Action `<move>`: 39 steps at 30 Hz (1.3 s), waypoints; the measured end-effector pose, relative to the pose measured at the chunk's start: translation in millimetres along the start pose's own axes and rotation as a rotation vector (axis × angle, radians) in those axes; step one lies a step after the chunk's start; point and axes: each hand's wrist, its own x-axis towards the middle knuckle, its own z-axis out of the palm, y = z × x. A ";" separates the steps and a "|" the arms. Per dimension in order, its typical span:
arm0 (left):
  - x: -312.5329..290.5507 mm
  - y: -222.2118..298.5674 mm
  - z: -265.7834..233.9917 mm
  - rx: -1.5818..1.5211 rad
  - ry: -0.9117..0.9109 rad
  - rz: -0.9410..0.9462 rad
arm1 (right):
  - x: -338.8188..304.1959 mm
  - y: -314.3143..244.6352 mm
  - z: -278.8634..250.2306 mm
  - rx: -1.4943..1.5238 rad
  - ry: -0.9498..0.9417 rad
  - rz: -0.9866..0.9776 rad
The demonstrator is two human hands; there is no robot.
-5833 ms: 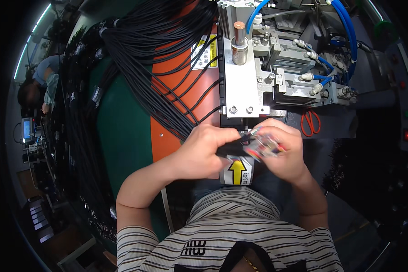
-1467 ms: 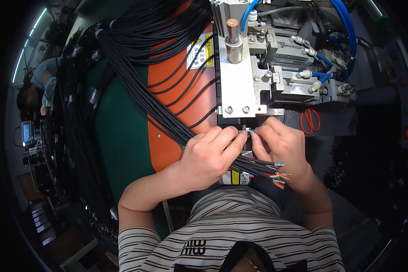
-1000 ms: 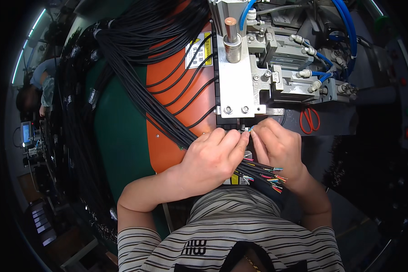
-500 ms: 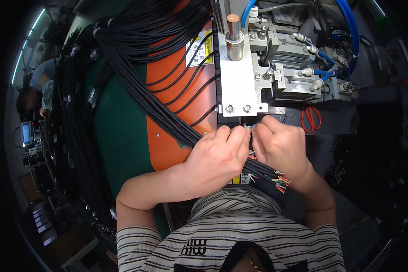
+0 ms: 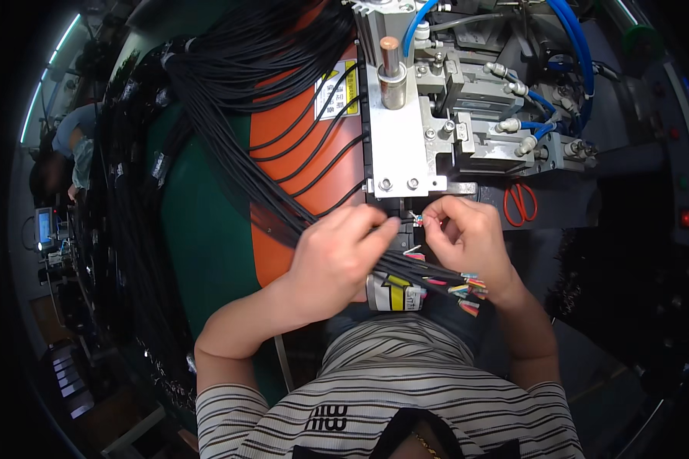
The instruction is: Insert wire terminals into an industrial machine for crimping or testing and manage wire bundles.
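Observation:
Between thumb and forefinger of my right hand (image 5: 467,233) are the thin coloured wire ends (image 5: 417,220) of a black cable, just below a white metal plate (image 5: 400,157). To the left, my left hand (image 5: 341,260) is closed, its thumb and forefinger close together. Whatever it may hold is hidden. A bundle of black cables (image 5: 272,195) runs down from the upper left and passes by my left hand. Its stripped ends, with coloured wires (image 5: 468,291), lie below my right hand. Several single black cables (image 5: 321,164) lead into the left side of the plate's fixture.
The machine carries a copper-tipped post (image 5: 391,73), metal cylinders (image 5: 486,96) and blue air hoses (image 5: 586,46). Red-handled scissors (image 5: 520,205) lie at the right. Under the cables are an orange panel (image 5: 275,252) and a green surface (image 5: 199,206). Another person (image 5: 73,145) is at the far left.
My left hand has moved left and down, away from the right hand's fingertips. The right hand still pinches near the same place, its fingers more visible. The bundle's ends have shifted slightly.

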 end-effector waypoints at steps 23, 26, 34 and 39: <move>-7.8 -6.8 1.6 -0.211 0.112 0.009 | -11.5 -22.5 7.8 1.024 -0.010 0.343; -4.7 -5.1 7.3 -0.176 0.128 0.009 | -10.7 -16.7 13.6 0.696 0.052 0.102; 0.7 -5.9 10.1 -0.172 0.185 0.101 | -6.2 -9.0 -4.3 1.270 -0.183 0.516; 5.1 6.2 14.6 -0.035 0.240 0.175 | 3.3 -13.7 -14.3 1.333 -0.343 0.595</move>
